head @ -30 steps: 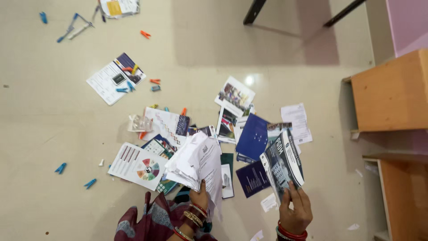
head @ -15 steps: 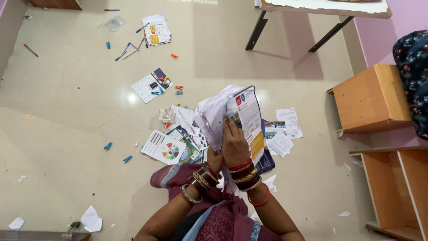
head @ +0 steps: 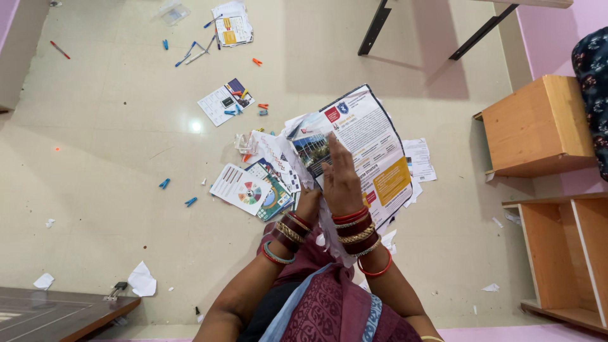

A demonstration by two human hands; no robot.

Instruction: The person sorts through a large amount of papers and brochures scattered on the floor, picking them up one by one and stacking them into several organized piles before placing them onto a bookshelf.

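Two hands on one stack of leaflets [head: 354,142], long axis running up-left away from the body: right hand [head: 342,180] flat and open on its top sheet, left hand [head: 308,204] gripping beneath, loose flyers [head: 250,190] left of stack.

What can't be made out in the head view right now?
- Left hand: mostly hidden under the stack of papers; its grip cannot be judged.
- Lower sheets of the stack: covered by the top brochure and the flat right hand.
- Table: only two dark legs show; the top edge cuts off the rest.
- Floor clips and pens: too small for detail.
- Patterned cloth: cut by the right edge.
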